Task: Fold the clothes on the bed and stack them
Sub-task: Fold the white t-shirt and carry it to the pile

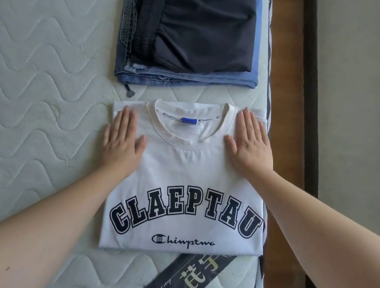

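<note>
Folded white T-shirt (189, 179) sits mid-frame on the bed (36, 77), left hand (122, 140) and right hand (248, 146) pressing flat, fingers straight, holding nothing. Smooth outward evenly, then lift it level onto the stack (190, 31) at top.

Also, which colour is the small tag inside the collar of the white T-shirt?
Blue tag, seen in the head view, at the T-shirt collar.
</note>
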The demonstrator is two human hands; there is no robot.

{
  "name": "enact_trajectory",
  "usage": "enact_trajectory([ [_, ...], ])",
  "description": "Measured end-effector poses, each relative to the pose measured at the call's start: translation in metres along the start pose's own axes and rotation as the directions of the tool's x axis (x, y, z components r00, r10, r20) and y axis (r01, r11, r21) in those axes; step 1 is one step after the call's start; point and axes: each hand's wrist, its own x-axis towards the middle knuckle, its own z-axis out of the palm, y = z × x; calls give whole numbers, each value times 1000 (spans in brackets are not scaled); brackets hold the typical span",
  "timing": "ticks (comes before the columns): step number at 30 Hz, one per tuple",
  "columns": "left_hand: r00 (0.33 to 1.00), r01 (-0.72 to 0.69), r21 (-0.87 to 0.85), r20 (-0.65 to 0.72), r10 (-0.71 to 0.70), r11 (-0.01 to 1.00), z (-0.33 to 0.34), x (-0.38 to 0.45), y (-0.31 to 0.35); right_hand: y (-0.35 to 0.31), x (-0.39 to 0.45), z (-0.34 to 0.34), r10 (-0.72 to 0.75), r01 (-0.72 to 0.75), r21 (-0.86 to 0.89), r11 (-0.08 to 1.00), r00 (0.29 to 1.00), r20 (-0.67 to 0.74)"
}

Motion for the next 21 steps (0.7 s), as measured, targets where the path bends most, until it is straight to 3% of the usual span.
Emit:
enact_trajectory([
  [5,999,41,35,-24,-41,999,12,3,-1,19,10,-9,80,-78,-37,996,995,55],
  [8,996,11,53,-92,-6,999,11,-24,14,10,-7,-13,156,-159,-60,986,987,-42],
  [11,993,-72,34,-93,75,997,24,-77,37,-19,-57,0,85,-85,2,996,996,-35],
  [15,995,-73,-28,-65,71,997,50,-146,72,-67,-135,39,31,-35,76,997,998,49],
  [21,981,-190,89,-15,192,978,66,-193,72,-83,-199,68,-50,50,52,997,999,6],
])
